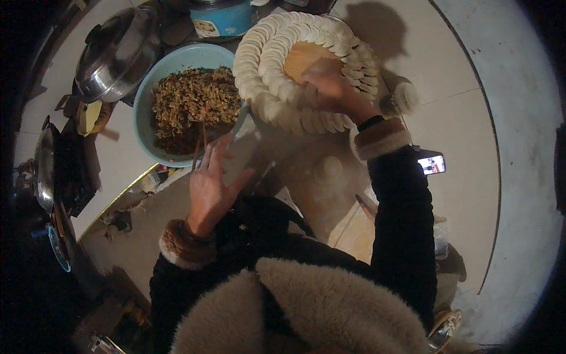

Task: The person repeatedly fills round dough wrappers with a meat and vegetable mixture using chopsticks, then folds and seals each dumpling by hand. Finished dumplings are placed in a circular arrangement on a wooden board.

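Observation:
My right hand (325,86), blurred, reaches over the rings of dumplings (274,73) laid overlapping around a round wooden board (309,55). Its fingertips are at the inner ring, and whether they hold a dumpling cannot be told. My left hand (212,181) is at the near edge of a light blue bowl (141,106) of chopped filling (194,97), thumb spread from the fingers. A pair of chopsticks (199,144) leans out of the filling beside its fingertips; a grip on them does not show. A pale round dough wrapper (331,167) lies on the floured board below the dumplings.
A stack of round wrappers (405,98) stands right of the dumplings. A phone (432,164) with a lit screen lies by my right sleeve. A lidded metal pot (117,57) and a blue appliance (223,20) stand behind the bowl. A wok (45,168) is at far left.

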A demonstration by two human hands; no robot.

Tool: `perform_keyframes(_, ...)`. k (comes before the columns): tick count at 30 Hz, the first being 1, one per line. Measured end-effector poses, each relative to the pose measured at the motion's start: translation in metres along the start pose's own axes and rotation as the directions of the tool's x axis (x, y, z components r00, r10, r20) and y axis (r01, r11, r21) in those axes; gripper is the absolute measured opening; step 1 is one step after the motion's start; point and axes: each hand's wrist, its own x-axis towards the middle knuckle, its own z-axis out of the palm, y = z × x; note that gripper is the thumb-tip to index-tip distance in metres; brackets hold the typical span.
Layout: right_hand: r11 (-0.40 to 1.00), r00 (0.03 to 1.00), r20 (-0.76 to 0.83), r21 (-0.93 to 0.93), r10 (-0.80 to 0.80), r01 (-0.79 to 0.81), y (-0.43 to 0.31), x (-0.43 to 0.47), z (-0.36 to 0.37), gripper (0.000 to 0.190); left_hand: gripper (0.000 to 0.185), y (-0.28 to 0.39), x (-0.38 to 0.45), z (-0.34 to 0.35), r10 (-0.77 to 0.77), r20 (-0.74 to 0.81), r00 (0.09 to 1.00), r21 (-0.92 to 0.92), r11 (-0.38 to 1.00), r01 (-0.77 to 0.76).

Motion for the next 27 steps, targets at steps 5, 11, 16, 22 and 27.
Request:
perform_keyframes(5,0.982,0.993,-0.053,-0.165,-0.101,0.091,-0.004,-0.008,0.006,0.021,0.069,0.002,0.001,0.003,0.056,-0.019,0.998,-0.008,0.998,-0.057)
perform_keyframes(11,0.987,0.999,-0.012,-0.156,0.031,-0.033,-0.005,-0.020,0.009,0.034,0.068,0.004,0.001,0.004,0.071,-0.012,0.997,0.010,0.997,-0.070)
perform_keyframes(16,0.992,0.997,0.002,-0.096,0.083,-0.082,-0.014,-0.020,0.003,0.038,0.071,0.004,0.000,0.005,0.057,-0.018,0.998,-0.014,0.998,-0.058)
perform_keyframes(22,0.978,0.981,-0.119,-0.121,0.155,-0.170,-0.033,-0.025,-0.022,0.037,0.070,0.001,0.002,0.003,0.070,0.013,0.997,-0.042,0.997,-0.069)
perform_keyframes(27,0.829,0.832,0.045,-0.127,0.554,-0.545,-0.100,-0.076,-0.065,0.038,0.069,-0.010,0.006,-0.001,0.145,0.038,0.989,-0.098,0.985,-0.141)
